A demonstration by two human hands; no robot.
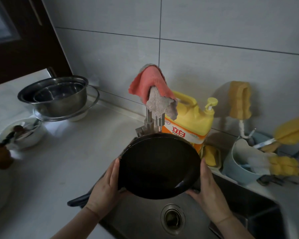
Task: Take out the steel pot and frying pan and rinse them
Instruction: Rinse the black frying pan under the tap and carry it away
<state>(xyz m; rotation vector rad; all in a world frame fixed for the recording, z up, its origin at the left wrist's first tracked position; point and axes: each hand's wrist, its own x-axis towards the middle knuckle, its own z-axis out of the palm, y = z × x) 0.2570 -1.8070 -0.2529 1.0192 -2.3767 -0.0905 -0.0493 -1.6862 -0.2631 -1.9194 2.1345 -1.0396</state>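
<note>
We held frying pan point(158, 165) tilted over sink point(248, 209), left hand point(105, 187) and right hand point(208, 188) gripping opposite rims; faucet point(149, 121) just behind.

Before you, far centre: pink and grey cloth point(151, 91) draped over the faucet point(149, 124). Just right of it, yellow detergent bottle point(191, 121) against the tiled wall point(214, 31). Far right: pale blue tub point(240, 167) holding yellow brushes point(283, 165). Left counter: white bowl point(22, 135).

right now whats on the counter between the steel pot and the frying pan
In the head view, only bare white counter lies between the steel pot at far left and the frying pan that both hands hold over the sink.
</note>
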